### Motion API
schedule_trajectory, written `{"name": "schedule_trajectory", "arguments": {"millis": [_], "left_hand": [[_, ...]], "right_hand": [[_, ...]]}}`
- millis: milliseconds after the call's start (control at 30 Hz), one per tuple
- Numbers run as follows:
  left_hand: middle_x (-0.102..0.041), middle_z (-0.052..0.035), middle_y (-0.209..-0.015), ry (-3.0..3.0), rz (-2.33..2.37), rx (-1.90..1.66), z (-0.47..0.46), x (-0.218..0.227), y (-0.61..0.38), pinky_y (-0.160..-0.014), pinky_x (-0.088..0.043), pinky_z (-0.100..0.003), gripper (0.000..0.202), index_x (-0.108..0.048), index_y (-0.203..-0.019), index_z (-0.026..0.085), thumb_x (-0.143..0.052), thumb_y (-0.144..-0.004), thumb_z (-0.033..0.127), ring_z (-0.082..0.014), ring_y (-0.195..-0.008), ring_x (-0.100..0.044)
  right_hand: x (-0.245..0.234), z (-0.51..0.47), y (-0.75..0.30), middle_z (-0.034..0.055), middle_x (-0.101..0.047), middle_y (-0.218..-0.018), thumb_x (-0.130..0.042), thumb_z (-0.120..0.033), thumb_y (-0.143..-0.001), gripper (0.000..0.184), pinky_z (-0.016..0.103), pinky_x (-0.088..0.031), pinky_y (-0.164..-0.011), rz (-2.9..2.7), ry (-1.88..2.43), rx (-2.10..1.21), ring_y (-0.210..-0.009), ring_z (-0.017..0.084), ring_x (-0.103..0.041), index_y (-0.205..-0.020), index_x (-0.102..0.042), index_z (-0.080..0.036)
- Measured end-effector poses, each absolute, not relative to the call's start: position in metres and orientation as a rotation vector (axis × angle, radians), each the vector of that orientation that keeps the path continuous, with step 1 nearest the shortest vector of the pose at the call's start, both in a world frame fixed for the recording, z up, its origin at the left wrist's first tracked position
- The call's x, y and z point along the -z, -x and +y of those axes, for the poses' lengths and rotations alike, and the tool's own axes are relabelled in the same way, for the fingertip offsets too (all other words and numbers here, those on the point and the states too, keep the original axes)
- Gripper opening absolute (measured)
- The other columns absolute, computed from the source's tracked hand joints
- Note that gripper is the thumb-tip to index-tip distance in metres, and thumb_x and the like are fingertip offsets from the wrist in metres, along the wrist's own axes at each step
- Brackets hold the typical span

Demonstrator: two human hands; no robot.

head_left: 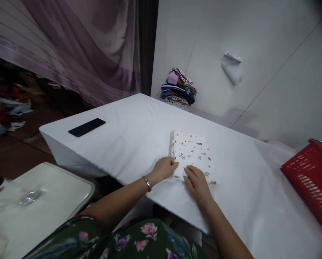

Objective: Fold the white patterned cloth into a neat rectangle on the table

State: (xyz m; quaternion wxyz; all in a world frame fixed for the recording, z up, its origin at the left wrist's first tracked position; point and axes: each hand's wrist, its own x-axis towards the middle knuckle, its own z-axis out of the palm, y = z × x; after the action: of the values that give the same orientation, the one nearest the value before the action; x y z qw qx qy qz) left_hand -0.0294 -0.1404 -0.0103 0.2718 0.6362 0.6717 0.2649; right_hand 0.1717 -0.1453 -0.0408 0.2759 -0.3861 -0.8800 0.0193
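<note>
Near the frame's centre, the left hand (163,168) pinches a rectangular, folded white printed cloth (193,151). The right hand (198,185) rests on it, fingers loosely extended.

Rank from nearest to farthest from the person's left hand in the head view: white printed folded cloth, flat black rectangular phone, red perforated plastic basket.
1. White printed folded cloth: touching the left hand.
2. Flat black phone: out to the left.
3. Red basket: at the picture's right edge.
</note>
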Motion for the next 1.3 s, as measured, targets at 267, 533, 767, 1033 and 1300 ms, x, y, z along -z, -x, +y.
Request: {"name": "schedule_trajectory", "arguments": {"millis": [267, 533, 767, 1033, 1300], "left_hand": [[-0.06, -0.0004, -0.063, -1.717, 1.79, -0.658, -0.133, 0.006, 0.035, -0.051, -0.03, -0.025, 0.037, -0.055, -0.062, 0.019, -0.045, -0.079, 0.05, -0.0148, -0.058, -0.051], [-0.064, -0.0037, -0.07, -1.72, 1.912, -0.547, -0.11, 0.007, 0.033, -0.052, -0.03, -0.025, 0.027, -0.058, -0.069, 0.019, -0.046, -0.079, 0.041, -0.0167, -0.063, -0.055], [-0.065, -0.0033, -0.071, -1.711, 1.902, -0.571, -0.107, 0.015, 0.038, -0.053, -0.032, -0.025, 0.026, -0.057, -0.067, 0.019, -0.046, -0.079, 0.04, -0.0165, -0.064, -0.056], [-0.068, -0.0058, -0.085, -1.656, 2.02, -0.496, -0.079, 0.005, 0.041, -0.06, -0.04, -0.026, 0.035, -0.06, -0.079, 0.02, -0.047, -0.078, 0.051, -0.0205, -0.078, -0.061], [-0.069, -0.0071, -0.09, -1.665, 2.021, -0.462, -0.07, 0.012, 0.045, -0.062, -0.041, -0.026, 0.028, -0.062, -0.079, 0.019, -0.046, -0.079, 0.042, -0.0215, -0.083, -0.063]], "right_hand": [[0.041, -0.145, -0.172, 0.0106, -0.056, -0.121, -0.044, -0.028, -0.089, 0.033, 0.043, -0.04, -0.095, -2.375, 1.027, -0.054, -0.113, 0.023, -0.049, -0.119, -0.056, -0.022], [0.042, -0.145, -0.173, 0.0108, -0.055, -0.122, -0.042, -0.03, -0.09, 0.034, 0.044, -0.04, -0.095, -2.377, 1.037, -0.073, -0.113, 0.023, -0.049, -0.121, -0.055, -0.022], [0.041, -0.145, -0.174, 0.0108, -0.056, -0.121, -0.043, -0.03, -0.09, 0.034, 0.043, -0.04, -0.095, -2.372, 1.021, -0.076, -0.114, 0.023, -0.049, -0.12, -0.056, -0.022], [0.041, -0.146, -0.173, 0.0108, -0.058, -0.118, -0.044, -0.031, -0.089, 0.033, 0.043, -0.042, -0.093, -2.356, 1.017, -0.035, -0.111, 0.023, -0.052, -0.119, -0.057, -0.022], [0.043, -0.146, -0.172, 0.0106, -0.058, -0.119, -0.046, -0.028, -0.089, 0.031, 0.042, -0.043, -0.093, -2.349, 1.002, -0.029, -0.112, 0.023, -0.051, -0.118, -0.057, -0.021]]}}
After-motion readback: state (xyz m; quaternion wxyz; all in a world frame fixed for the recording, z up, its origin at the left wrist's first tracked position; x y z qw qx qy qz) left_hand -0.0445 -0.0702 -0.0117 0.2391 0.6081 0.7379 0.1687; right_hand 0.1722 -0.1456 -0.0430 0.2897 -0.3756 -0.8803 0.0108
